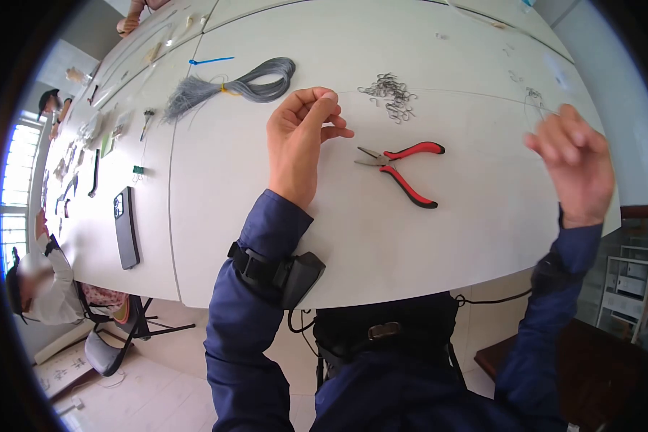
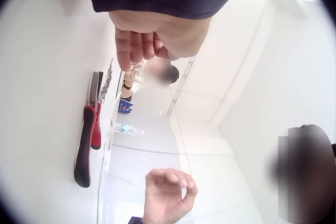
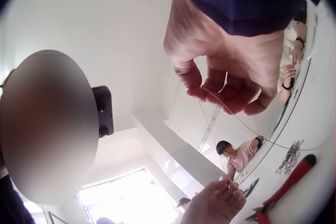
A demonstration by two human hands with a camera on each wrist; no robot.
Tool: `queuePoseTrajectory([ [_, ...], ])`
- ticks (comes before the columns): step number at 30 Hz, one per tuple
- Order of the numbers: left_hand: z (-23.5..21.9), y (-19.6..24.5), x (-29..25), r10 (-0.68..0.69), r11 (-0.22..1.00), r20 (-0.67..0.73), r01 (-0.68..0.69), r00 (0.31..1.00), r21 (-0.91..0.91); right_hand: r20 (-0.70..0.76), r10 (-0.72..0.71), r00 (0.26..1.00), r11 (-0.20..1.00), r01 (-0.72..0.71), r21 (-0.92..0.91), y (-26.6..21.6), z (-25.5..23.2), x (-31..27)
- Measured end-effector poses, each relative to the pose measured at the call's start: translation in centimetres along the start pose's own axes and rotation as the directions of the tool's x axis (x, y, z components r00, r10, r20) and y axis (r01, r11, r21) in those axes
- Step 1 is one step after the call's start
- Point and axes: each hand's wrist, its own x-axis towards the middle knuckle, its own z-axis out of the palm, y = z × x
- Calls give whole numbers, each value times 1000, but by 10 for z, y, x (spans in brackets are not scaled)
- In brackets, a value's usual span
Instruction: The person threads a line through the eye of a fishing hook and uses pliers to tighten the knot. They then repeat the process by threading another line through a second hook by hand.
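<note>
A thin, pale line (image 1: 475, 93) runs across above the table between my two hands. My left hand (image 1: 299, 137) pinches one end between thumb and index finger. Further right, my raised right hand (image 1: 574, 162) pinches the line with its fingertips, and a loose loop of it hangs by them. In the right wrist view the line (image 3: 249, 126) leaves the fingertips in a curve. Between the hands lies a pile of small curved metal hooks (image 1: 390, 93). Pliers (image 1: 403, 171) with red and black handles rest with spread jaws, nearer me than the hooks.
A bundle of grey strands (image 1: 263, 83) tied with yellow lies beyond my left hand, beside a blue cable tie (image 1: 212, 60). A dark phone (image 1: 126, 227) is at the left. Other people sit around the joined white tables (image 1: 266, 245).
</note>
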Motion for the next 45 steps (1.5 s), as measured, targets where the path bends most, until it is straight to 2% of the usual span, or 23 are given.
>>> queuePoseTrajectory([
  [1,1,0,0,-8,1000,-7,8,1000,15,52,25,998,998,-28,51,-17,-6,-8],
  [3,1,2,-3,-31,999,86,28,996,36,148,68,987,987,-89,137,-52,-15,-24],
  [4,3,2,-4,-46,998,141,41,989,38,135,36,990,991,-53,123,-65,-17,-30],
  [7,8,6,-8,-170,981,411,194,896,-16,112,-49,992,996,41,75,-98,-24,-45],
  [10,14,7,-15,-173,983,565,178,807,47,133,-83,988,996,77,48,-119,-16,-47],
  [14,10,7,-21,-159,981,621,191,768,15,129,-80,988,996,73,59,-129,1,-38],
  [15,8,4,-20,-121,987,630,159,767,-5,134,-76,988,996,70,47,-128,7,-34],
  [18,6,3,-18,-108,978,579,190,808,-82,34,-33,999,999,33,-4,-128,-3,-27],
  [23,13,4,-15,-134,986,451,163,882,-25,57,-9,998,1000,8,8,-119,-14,0],
  [26,10,3,-11,-123,989,396,147,910,-29,-151,-92,984,978,61,-198,-113,-5,30],
  [29,9,2,-9,-107,990,356,134,928,-52,-227,-82,971,980,37,-196,-112,-8,63],
  [34,8,2,-6,-43,993,224,66,974,-100,-148,-19,989,980,-11,-200,-118,-41,120],
  [36,3,0,-3,-38,993,223,62,974,-103,-143,-16,990,979,-14,-204,-123,-44,130],
  [38,2,-1,-2,-35,992,210,59,977,-111,-151,-37,988,977,4,-214,-129,-45,132],
  [41,4,1,-3,-42,991,179,64,983,-117,-262,-52,964,975,-8,-223,-137,-62,115],
  [45,3,-2,-3,-59,992,159,76,985,-103,-429,39,903,950,-166,-265,-133,-89,54],
])
